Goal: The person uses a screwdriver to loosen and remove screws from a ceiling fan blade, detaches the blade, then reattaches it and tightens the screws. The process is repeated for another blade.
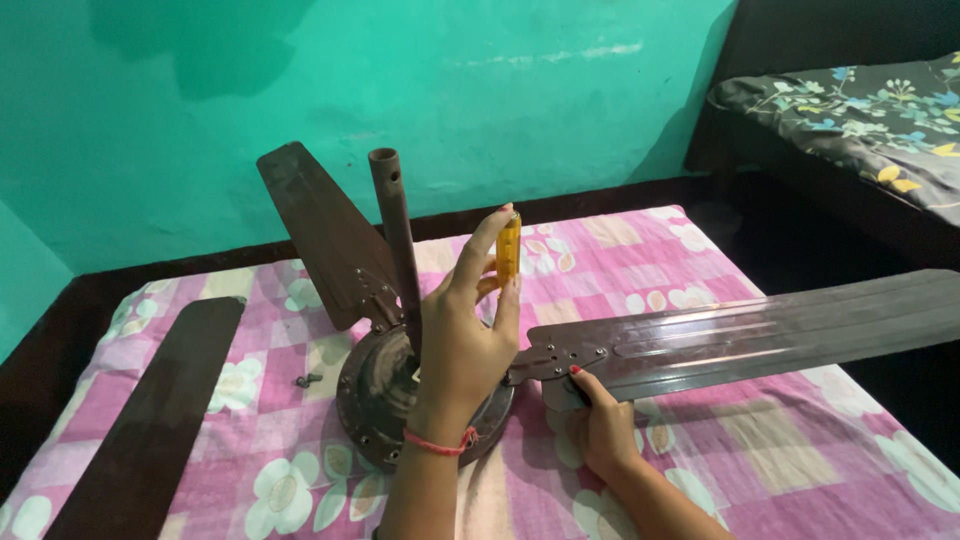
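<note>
A dark brown ceiling fan motor [368, 405] lies on a pink checked floral cloth [780, 450], its downrod [393, 225] pointing up. One blade [320, 230] is fixed to it and tilts up at the back. My left hand [460, 340], with a red thread at the wrist, holds a yellow-handled screwdriver [508, 250] upright over the motor; its tip is hidden behind the hand. My right hand [603, 430] grips a long blade [760, 335] from below, near its metal bracket, which meets the motor's rim.
A loose fan blade [150, 420] lies flat on the cloth at the left. A small screw [307, 380] sits just left of the motor. A green wall stands behind. A bed with a dark floral cover [860, 110] is at the far right.
</note>
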